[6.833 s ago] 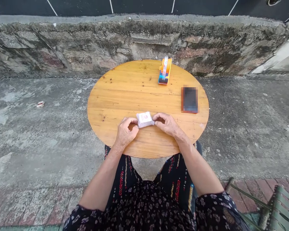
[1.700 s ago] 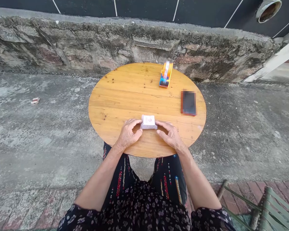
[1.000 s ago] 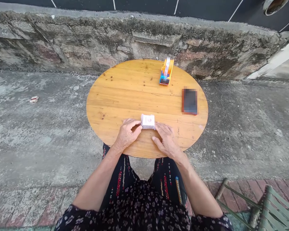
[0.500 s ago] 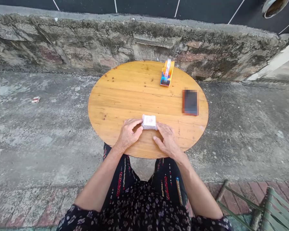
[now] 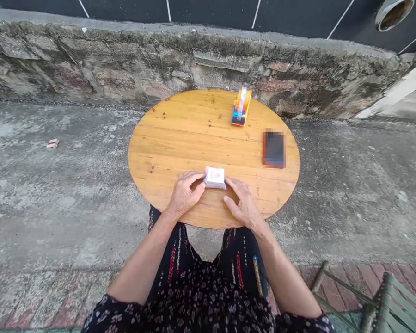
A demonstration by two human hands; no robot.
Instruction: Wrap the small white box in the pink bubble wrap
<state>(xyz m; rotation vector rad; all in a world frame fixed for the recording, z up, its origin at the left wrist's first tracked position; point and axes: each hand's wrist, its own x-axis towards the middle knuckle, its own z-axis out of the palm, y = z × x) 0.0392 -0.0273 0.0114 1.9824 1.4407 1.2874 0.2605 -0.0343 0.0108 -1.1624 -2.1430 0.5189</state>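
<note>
From the head camera, looking down past the patterned dress (image 5: 208, 300), a small white wrapped packet (image 5: 215, 177) lies flat on the near part of the round wooden table (image 5: 180, 134), just in front of the person's lap. The left hand (image 5: 185, 194) rests on the tabletop at the packet's left end, its fingers curled inward with the fingertips and thumb touching that end of the wrapping; whether they actually pinch it I cannot tell. The right hand (image 5: 241, 204) lies palm down beside the packet's right end, fingers loosely together and stretched forward, the tips touching the corner of the packet. Farther back on the table stands an orange tape dispenser (image 5: 241, 106), and to the right, well apart from the hands, lies a dark phone (image 5: 273, 149). A rough stone wall (image 5: 90, 69) runs behind the table, and a green chair (image 5: 384, 296) shows at the lower right.
</note>
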